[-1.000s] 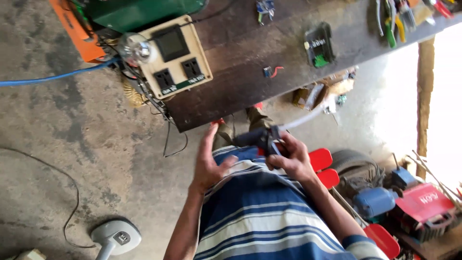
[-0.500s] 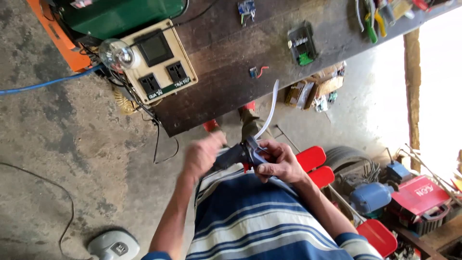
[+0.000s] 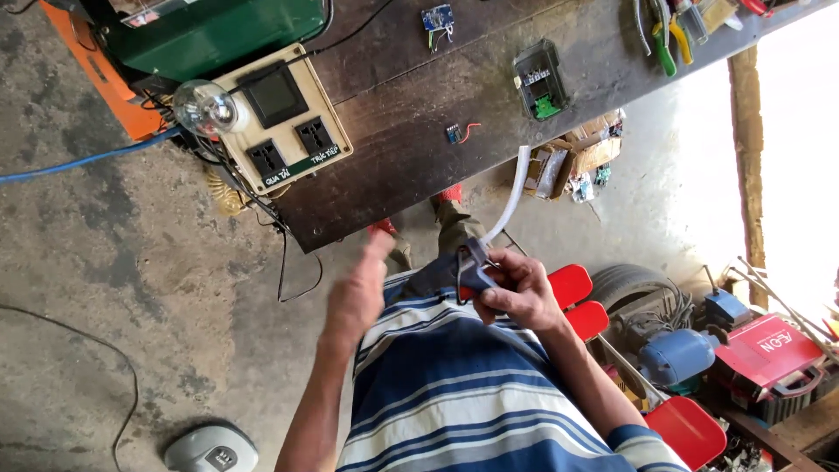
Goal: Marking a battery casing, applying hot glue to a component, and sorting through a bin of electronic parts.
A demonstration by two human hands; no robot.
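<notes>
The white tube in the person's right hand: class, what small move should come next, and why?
Probably bring the left hand across to steady the white tube. The right hand alone grips the small dark tool at the tube's lower end. The tube arcs up unsupported toward the dark workbench, while the left hand is open, blurred and apart from it.

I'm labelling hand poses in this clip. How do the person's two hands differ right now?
The left hand is empty, fingers loosely extended and motion-blurred; the right hand is closed around a small dark blue-grey tool and looks sharp. A translucent white tube rises from the right hand's tool; nothing leaves the left hand. Both are bare, above the striped shirt.
</notes>
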